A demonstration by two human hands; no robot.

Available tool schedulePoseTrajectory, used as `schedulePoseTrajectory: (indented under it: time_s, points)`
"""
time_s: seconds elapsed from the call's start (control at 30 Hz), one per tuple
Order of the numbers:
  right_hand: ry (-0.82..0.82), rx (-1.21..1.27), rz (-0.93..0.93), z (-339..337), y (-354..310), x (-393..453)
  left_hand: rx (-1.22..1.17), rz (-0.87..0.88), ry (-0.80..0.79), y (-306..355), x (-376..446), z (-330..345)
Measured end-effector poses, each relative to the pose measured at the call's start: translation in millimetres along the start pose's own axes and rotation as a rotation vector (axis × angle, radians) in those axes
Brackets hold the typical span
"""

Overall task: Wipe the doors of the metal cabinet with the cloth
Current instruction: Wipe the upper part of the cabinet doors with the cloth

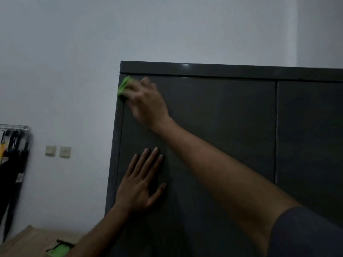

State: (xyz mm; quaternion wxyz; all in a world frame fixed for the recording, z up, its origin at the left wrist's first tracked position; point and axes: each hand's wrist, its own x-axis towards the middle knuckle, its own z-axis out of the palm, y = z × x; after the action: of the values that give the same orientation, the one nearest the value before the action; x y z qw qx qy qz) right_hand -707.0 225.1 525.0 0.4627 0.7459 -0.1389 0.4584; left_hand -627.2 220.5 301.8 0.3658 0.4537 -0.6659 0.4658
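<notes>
- Your right hand (pixel 146 101) presses the green cloth (pixel 124 87) against the upper left corner of the left door (pixel 213 127) of the dark metal cabinet (pixel 222 69) — whether its fingers curl round the cloth, you cannot tell through the blur.
- Your left hand (pixel 141 184) lies flat on the same door lower down, fingers straight and spread.
- The right door (pixel 311 136) sits at the frame's right edge.
- Left of the cabinet: two wall switches (pixel 58 151), dark umbrellas (pixel 13 164) hanging from a rack — and at lower left a bench (pixel 24 243) with a green item (pixel 58 250).
</notes>
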Motion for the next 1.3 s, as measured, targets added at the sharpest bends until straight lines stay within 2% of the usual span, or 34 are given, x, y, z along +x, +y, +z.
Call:
schedulePoseTrajectory:
  time_s: [0.07,0.13,0.17,0.2,0.27,0.3,0.33,0.43,0.5,0.53,0.57,0.63,0.67,0.7,0.8,0.83,0.87,0.97,1.0,1.07,1.13,1.17,1.23,1.3]
  points:
    - [-0.158,0.0,-0.359,6.1,-15.9,-14.8,-0.015,0.002,0.006,0.2,-0.2,1.0]
    - [-0.282,0.004,-0.545,1.9,-10.4,-15.9,-0.025,0.0,0.019,-0.2,-0.7,1.8]
    - [-0.275,-0.002,-0.529,-2.9,-2.7,-10.2,-0.028,0.0,0.025,-0.3,-0.9,1.9]
    - [-0.238,-0.005,-0.436,-6.8,5.6,-4.7,-0.024,0.001,0.029,-0.6,-0.7,1.6]
    - [-0.114,0.02,-0.142,-11.0,16.0,-2.2,-0.01,0.007,0.026,-1.5,-1.0,1.0]
    - [-0.067,0.039,-0.066,-9.4,14.1,-6.0,-0.012,0.007,0.025,-1.8,-1.5,1.1]
    - [-0.07,0.045,-0.084,-6.8,8.2,-11.9,-0.021,0.004,0.026,-1.6,-2.6,1.5]
    - [-0.29,0.05,-0.524,-1.8,-7.0,-35.1,-0.051,0.004,0.034,-1.5,-3.4,3.5]
    - [-0.348,0.027,-0.645,-7.6,5.9,-35.2,-0.05,0.009,0.042,-2.4,-3.5,4.7]
    - [-0.316,0.011,-0.612,-12.6,15.9,-31.8,-0.047,0.011,0.046,-2.8,-3.3,4.9]
    - [-0.252,0.001,-0.499,-15.5,24.9,-29.0,-0.046,0.013,0.051,-3.1,-3.2,4.5]
    - [-0.091,0.07,-0.151,-18.9,28.0,-32.3,-0.045,0.012,0.054,-3.6,-3.0,3.4]
    - [-0.035,0.091,-0.081,-17.4,21.9,-36.8,-0.046,0.011,0.049,-3.5,-3.7,3.2]
    - [-0.044,0.076,-0.126,-13.7,14.0,-42.2,-0.044,0.01,0.041,-3.3,-4.0,3.1]
    - [-0.303,0.013,-0.533,-12.9,4.7,-59.7,-0.035,0.003,0.016,-2.3,-4.9,2.0]
    - [-0.316,-0.001,-0.566,-19.0,14.1,-57.6,-0.04,0.001,0.014,-2.3,-5.1,1.0]
    - [-0.29,-0.003,-0.522,-26.4,24.3,-54.7,-0.04,-0.001,0.013,-2.2,-5.0,-0.4]
    - [-0.037,0.044,-0.108,-39.7,45.6,-61.8,-0.029,-0.002,0.01,-0.4,-5.3,-5.8]
    - [0.018,0.042,-0.063,-39.1,45.8,-71.9,-0.036,0.0,0.007,-0.4,-6.8,-7.3]
    - [-0.025,0.028,-0.236,-36.2,43.0,-96.9,-0.045,0.008,0.004,-1.9,-12.6,-9.8]
    - [-0.167,0.025,-0.471,-44.6,51.3,-116.7,-0.046,0.006,0.016,-5.8,-22.9,-11.7]
    - [-0.181,0.005,-0.505,-50.0,61.8,-119.0,-0.045,0.0,0.025,-8.4,-28.9,-12.6]
    - [-0.099,-0.038,-0.378,-60.3,79.8,-117.9,-0.034,-0.015,0.034,-13.7,-40.6,-13.4]
    - [0.052,-0.046,-0.071,-64.4,85.5,-118.0,-0.021,-0.037,0.022,-17.2,-50.6,-12.2]
